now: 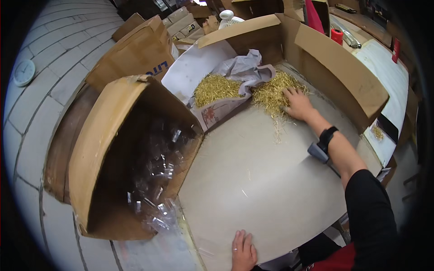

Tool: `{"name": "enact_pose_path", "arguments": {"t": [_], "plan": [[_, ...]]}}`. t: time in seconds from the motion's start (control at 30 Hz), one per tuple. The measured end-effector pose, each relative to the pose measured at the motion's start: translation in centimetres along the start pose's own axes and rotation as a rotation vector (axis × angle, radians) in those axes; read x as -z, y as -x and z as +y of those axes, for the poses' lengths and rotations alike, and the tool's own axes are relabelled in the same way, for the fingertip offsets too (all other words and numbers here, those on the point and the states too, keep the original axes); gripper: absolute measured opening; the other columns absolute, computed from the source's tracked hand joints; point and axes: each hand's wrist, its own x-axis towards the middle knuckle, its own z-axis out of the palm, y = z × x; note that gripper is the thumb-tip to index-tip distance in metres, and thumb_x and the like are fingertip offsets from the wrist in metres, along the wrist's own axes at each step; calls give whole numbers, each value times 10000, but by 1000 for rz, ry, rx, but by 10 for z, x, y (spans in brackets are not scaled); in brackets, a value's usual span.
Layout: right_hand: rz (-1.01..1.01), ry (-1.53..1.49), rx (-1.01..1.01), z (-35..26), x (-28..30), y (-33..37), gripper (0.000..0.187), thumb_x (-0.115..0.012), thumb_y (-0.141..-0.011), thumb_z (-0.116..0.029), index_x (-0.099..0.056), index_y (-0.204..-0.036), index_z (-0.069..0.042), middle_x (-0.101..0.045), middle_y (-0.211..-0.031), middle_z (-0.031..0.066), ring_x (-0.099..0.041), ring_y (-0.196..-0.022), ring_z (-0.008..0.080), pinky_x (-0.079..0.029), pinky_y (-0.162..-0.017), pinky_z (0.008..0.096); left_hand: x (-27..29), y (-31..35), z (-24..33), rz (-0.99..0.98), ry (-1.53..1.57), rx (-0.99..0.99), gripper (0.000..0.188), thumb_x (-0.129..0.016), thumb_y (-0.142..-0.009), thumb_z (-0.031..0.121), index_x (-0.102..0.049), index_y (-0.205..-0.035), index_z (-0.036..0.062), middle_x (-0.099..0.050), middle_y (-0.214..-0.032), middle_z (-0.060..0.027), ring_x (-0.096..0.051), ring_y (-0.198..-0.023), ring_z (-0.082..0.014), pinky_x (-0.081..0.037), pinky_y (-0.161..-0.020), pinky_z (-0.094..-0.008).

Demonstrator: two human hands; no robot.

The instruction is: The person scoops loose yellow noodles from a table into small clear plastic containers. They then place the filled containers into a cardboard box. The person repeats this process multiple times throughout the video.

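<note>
My right hand [299, 105] reaches to the far side of the table and rests on a loose heap of thin gold-coloured slivers [276, 90]. Its fingers are apart, their tips partly among the slivers; I see nothing gripped. Close beside that heap, another mound of the same slivers [216, 89] lies in a paper-lined, open white sack [226, 107]. At the near edge my left hand [244, 254] lies on the pale tabletop [253, 180], fingers stretched out and holding nothing. A few stray slivers are scattered between the hands.
An open cardboard box [92, 149] on its side at left holds several clear plastic pieces [160, 169]. Cardboard walls [339, 67] fence the table's far and right sides. Behind stand another carton [131, 54], a red spool [337, 36] and a white-covered surface [377, 63].
</note>
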Motion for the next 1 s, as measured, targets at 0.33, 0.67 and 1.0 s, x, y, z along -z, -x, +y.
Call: {"name": "enact_pose_path", "arguments": {"t": [0.33,0.67,1.0], "plan": [[-97,9,-18,-112,57,140,481,-648,-802,-273,-454,-1180,-48,-494,-1035,149,-471,-1031,335,-482,-805,395,18,-30,-3,-37,55,19,406,-546,-776,59,-523,-1177,-3,-436,-1297,-214,-400,-1230,-404,-342,-1011,-482],[-81,-404,-29,-130,117,210,452,-661,-800,-213,-536,-1190,-22,-579,-1162,174,-576,-1030,334,-474,-867,400,21,-34,1,-22,31,45,392,-515,-790,57,-511,-1178,5,-436,-1304,-183,-394,-1244,-373,-348,-1016,-468],[-226,-768,-659,-74,73,189,731,-751,-739,-434,-513,-1124,140,-606,-1049,239,-597,-968,276,-479,-833,341,18,-29,1,-34,29,91,433,-492,-785,58,-476,-1211,-15,-431,-1317,-176,-375,-1269,-348,-312,-1052,-448]]}}
